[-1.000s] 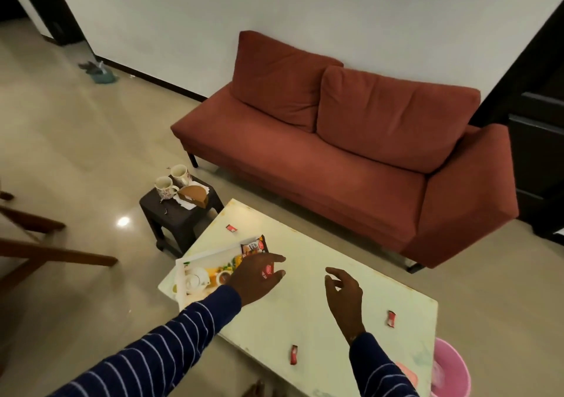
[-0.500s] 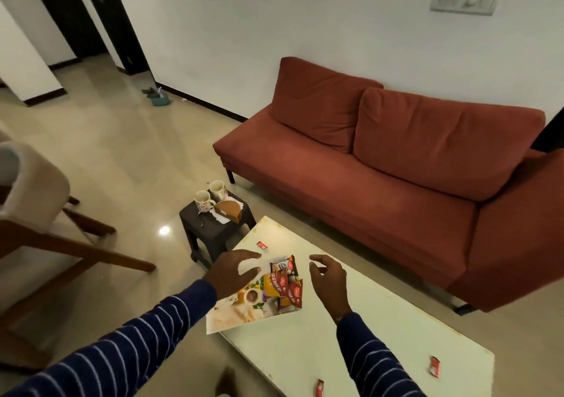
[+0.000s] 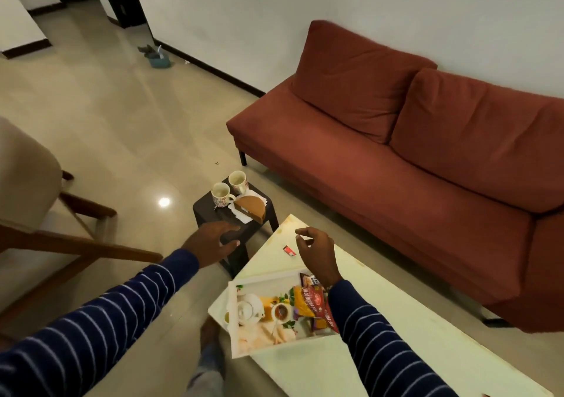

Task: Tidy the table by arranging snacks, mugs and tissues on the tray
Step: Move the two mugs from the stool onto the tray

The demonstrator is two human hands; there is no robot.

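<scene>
Cream-white rectangular counter [image 3: 311, 363], lower right; printed tray [image 3: 268, 340] at its near corner holds snack packets [image 3: 314, 302]. Two white patterned mugs [image 3: 229, 187] stand on dark stool [image 3: 210, 210], mid-frame. Left hand [image 3: 212, 242] open, reaching: take one mug by its handle, level. Right hand [image 3: 317, 253] loose, empty.

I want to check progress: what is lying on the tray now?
On the tray lie snack packets, red and yellow, at its right side. The right sleeve covers part of them, so their number is unclear. No mugs or tissues are on it.
</scene>
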